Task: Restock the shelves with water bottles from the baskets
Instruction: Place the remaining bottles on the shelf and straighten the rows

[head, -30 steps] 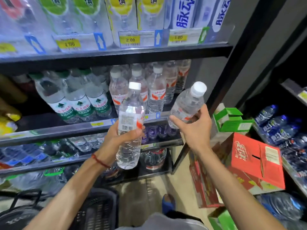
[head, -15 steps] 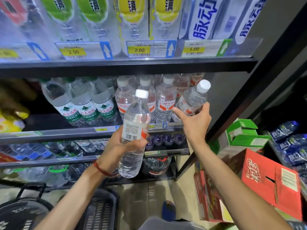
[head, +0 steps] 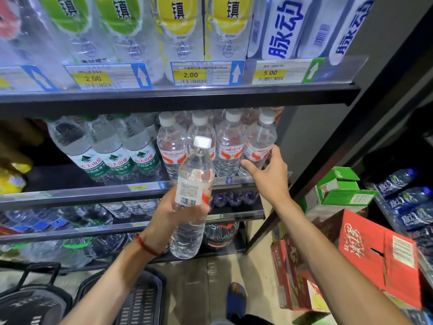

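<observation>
My left hand (head: 173, 212) grips a clear water bottle (head: 195, 184) with a white cap and a red and white label, upright in front of the middle shelf (head: 93, 194). My right hand (head: 269, 177) reaches to the right end of that shelf. Its thumb and fingers wrap the lower part of a second, matching bottle (head: 259, 144), which stands almost upright at the end of a row of like bottles (head: 228, 146). Two dark baskets (head: 140, 301) sit on the floor at the bottom left.
Green-label bottles (head: 112, 156) fill the shelf's left part. The upper shelf (head: 187, 95) carries price tags and tall drink bottles. Lower shelves hold more bottles. Red cartons (head: 379, 256) and green boxes (head: 339, 188) are stacked on the right, beside a black upright post (head: 328, 165).
My right hand has carried its bottle from a tilt in the air into the shelf, where it stands at the right end of the row. The left hand and its bottle have hardly moved.
</observation>
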Demonstrator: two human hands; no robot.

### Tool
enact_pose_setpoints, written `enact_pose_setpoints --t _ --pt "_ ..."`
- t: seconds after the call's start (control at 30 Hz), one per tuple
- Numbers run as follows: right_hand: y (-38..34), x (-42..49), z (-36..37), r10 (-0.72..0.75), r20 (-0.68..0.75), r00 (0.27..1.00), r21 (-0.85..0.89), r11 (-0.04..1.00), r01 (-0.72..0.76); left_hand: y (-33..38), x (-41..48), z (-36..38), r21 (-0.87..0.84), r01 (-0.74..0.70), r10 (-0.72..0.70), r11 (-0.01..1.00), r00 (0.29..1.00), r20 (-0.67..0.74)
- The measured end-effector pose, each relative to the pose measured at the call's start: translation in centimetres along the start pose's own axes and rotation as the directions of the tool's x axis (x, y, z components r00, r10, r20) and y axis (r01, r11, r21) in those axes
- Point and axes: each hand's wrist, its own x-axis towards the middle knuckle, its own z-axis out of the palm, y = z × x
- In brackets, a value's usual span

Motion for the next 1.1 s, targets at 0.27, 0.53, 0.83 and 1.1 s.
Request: enact_pose_setpoints --t 0.27,0.53,0.83,1.1 --pt "0.7 0.0 -0.3 -0.033 0.035 0.999 -0.012 0.999 0.034 -0.9 -0.1 0.0 -0.019 0.031 -0.031 0.999 0.999 -0.016" --pt "0.1 -0.4 -0.5 0.02 -0.034 0.999 0.104 0.994 -0.017 -0.8 -0.5 0.4 -0.036 -0.013 0.012 0.999 1.0 -0.028" --pt "-1.2 -1.9 -0.8 0.035 0.038 0.999 -0.021 0.999 -0.034 -0.1 -1.3 1.2 -0.083 -0.043 0.039 0.996 0.998 -0.056" --pt "-3.3 -7.8 -5.1 -0.081 0.099 0.992 -0.646 0.753 0.126 -0.3 -1.8 2.9 0.024 -0.146 0.148 0.989 0.981 -0.127"
